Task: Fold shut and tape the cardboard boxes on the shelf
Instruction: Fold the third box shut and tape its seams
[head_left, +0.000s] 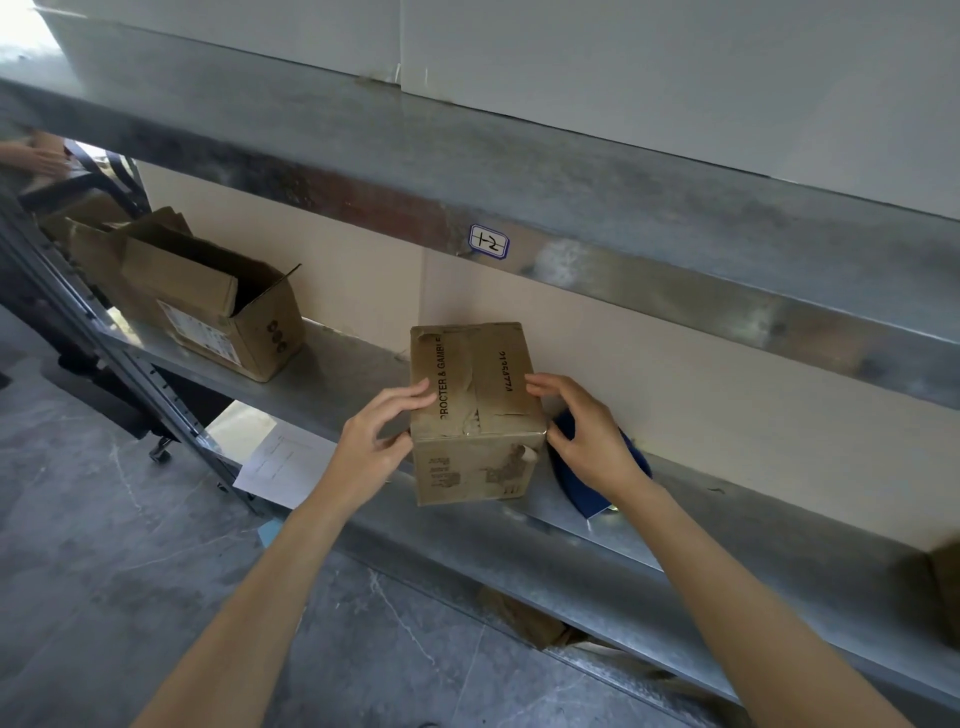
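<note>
A small brown cardboard box (475, 410) stands on the metal shelf (675, 525), its top flaps folded down and crossed by old tape. My left hand (379, 436) grips its left top edge, fingers on the lid and thumb on the side. On the right top edge rests my right hand (582, 431), fingers on the lid, thumb at the corner. A larger cardboard box (208, 306) sits further left on the same shelf with its flaps standing open.
A dark blue object (597, 488) lies on the shelf behind my right hand. A sheet of paper (285, 462) hangs at the shelf's front edge. Another box edge (948, 587) shows at the far right. An upper shelf beam (488, 244) carries a label. Someone's hand (36, 158) appears far left.
</note>
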